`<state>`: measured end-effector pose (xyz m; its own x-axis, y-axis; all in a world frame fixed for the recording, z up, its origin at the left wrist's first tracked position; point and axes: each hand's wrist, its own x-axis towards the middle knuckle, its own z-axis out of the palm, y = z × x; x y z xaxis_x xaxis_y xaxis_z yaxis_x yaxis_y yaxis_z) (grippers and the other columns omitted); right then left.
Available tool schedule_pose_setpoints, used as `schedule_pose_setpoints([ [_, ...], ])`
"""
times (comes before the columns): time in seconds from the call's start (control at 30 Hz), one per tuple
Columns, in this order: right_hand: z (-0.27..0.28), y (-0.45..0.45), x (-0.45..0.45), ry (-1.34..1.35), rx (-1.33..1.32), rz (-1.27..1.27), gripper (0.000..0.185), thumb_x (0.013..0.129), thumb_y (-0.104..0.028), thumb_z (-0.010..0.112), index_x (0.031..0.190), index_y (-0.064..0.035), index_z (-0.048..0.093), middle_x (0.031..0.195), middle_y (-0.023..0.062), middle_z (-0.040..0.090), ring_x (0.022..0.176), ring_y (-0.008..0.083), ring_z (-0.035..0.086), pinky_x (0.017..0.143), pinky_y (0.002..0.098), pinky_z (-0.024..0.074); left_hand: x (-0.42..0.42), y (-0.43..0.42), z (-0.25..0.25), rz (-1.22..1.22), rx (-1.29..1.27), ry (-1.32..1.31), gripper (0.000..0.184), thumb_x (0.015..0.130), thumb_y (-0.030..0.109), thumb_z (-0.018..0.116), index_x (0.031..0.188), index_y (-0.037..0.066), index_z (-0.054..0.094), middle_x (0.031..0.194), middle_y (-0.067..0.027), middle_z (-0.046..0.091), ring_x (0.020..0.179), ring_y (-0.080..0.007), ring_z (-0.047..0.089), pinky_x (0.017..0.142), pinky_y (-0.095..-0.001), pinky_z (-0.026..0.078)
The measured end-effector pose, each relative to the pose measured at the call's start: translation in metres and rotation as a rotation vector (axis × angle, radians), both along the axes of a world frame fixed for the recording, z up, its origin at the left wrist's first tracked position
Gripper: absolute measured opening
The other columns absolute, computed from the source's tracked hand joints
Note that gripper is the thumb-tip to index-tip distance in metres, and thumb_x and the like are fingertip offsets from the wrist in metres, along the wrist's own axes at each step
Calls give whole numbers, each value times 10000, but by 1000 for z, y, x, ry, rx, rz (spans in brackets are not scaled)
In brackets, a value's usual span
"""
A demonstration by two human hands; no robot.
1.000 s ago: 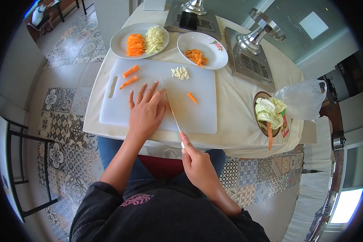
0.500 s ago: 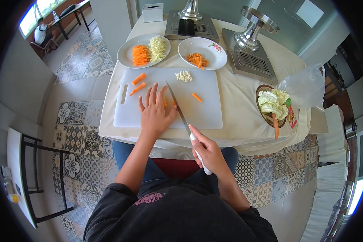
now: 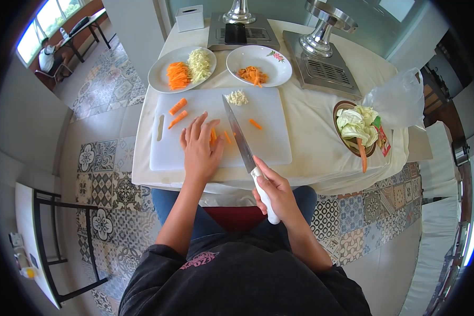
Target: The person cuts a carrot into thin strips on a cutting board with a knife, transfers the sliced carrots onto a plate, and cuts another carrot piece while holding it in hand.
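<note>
My left hand (image 3: 199, 150) rests on the white cutting board (image 3: 271, 150), its bent fingers and thumb around a carrot piece (image 3: 213, 137) that they partly hide. In my right hand (image 3: 275, 194) is the white handle of a knife (image 3: 238, 131), its long blade slanting up and left over the board. Between blade and left hand lies a thin carrot slice (image 3: 227, 137). Two carrot chunks (image 3: 178, 119) sit at the board's left side. A carrot stick (image 3: 255, 124) lies right of the blade, and a small heap of chopped pale bits (image 3: 236, 97) is near the tip.
Behind the board stand a plate (image 3: 155, 79) of shredded carrot and pale green shreds, and a flowered plate (image 3: 279, 73) with carrot scraps. Two metal stands (image 3: 329, 73), a tissue box (image 3: 189, 19), a bowl (image 3: 338, 108) of cabbage and a plastic bag (image 3: 397, 100) surround them. A person (image 3: 48, 57) sits far left.
The knife has moved right, away from my left hand. A thin carrot slice now shows apart beside the left hand, whose thumb has drawn in. The whole view has shifted slightly.
</note>
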<state>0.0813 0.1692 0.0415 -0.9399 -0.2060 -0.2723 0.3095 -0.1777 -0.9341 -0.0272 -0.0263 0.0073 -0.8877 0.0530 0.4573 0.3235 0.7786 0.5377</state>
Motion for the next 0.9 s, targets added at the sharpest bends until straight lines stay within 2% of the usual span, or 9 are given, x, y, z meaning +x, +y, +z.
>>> schedule_pose_setpoints([
  [0.17, 0, -3, -4, -65, -80, -1, 526, 1061, -231, 470, 1566, -188, 330, 703, 47, 558, 468, 100, 499, 433, 255, 423, 3, -1, -2, -115, 0, 173, 188, 826, 167, 702, 998, 219, 756, 1427, -25, 555, 1354, -283, 460, 1154, -522, 195],
  [0.27, 2, -5, -5, -124, -166, 9, 532, 1060, -241, 466, 1570, -192, 320, 710, 55, 562, 472, 102, 502, 431, 255, 422, 3, 5, 0, -66, -2, 158, 134, 819, 153, 699, 913, 217, 771, 1421, -12, 568, 1349, -289, 469, 1153, -522, 199],
  [0.47, 7, -6, -2, -91, -115, -16, 538, 1055, -236, 475, 1569, -187, 323, 698, 44, 555, 475, 97, 492, 430, 255, 420, 3, 4, -2, -1, -125, 93, 178, 825, 114, 674, 974, 176, 751, 1445, -27, 545, 1368, -297, 446, 1146, -525, 212],
  [0.53, 7, -5, -1, -51, -74, -17, 541, 1054, -222, 478, 1570, -184, 319, 697, 30, 550, 481, 91, 490, 433, 257, 425, 1, 0, -3, -24, -10, 91, 220, 833, 105, 663, 1036, 162, 723, 1436, -54, 545, 1360, -297, 450, 1143, -514, 218],
  [0.57, 5, -5, 0, -7, 0, -19, 524, 1048, -205, 492, 1555, -206, 361, 700, 10, 543, 490, 75, 489, 441, 254, 430, 0, -1, -3, -36, 51, 91, 243, 836, 101, 657, 1068, 155, 710, 1432, -68, 545, 1356, -298, 451, 1141, -508, 221],
  [0.63, 6, -8, 3, 77, 248, -28, 492, 1008, -167, 548, 1493, -210, 475, 692, 39, 586, 498, 139, 531, 489, 297, 467, 2, -2, 1, -82, 129, 116, 271, 882, 128, 604, 1146, 148, 664, 1448, -109, 510, 1350, -312, 441, 1136, -483, 220],
  [0.73, 2, -14, 3, 519, 743, -71, 470, 941, -131, 609, 1404, -208, 580, 714, 97, 632, 558, 245, 591, 560, 365, 501, 4, -2, 5, -149, 101, 120, 248, 948, 201, 527, 1149, 151, 663, 1492, -124, 454, 1381, -335, 396, 1149, -480, 196],
  [0.83, 0, -19, 4, 611, 878, -93, 476, 892, -119, 638, 1358, -214, 616, 727, 132, 630, 625, 320, 606, 612, 427, 510, 5, -1, 5, -148, 25, 113, 237, 978, 245, 502, 1128, 173, 672, 1520, -122, 432, 1414, -348, 356, 1169, -501, 156],
  [0.9, -2, -21, 4, 635, 925, -99, 475, 888, -128, 643, 1352, -227, 620, 708, 121, 617, 623, 313, 610, 606, 437, 509, 4, 0, 4, -126, -8, 77, 238, 995, 276, 487, 1109, 189, 677, 1549, -114, 401, 1442, -358, 315, 1180, -520, 123],
])
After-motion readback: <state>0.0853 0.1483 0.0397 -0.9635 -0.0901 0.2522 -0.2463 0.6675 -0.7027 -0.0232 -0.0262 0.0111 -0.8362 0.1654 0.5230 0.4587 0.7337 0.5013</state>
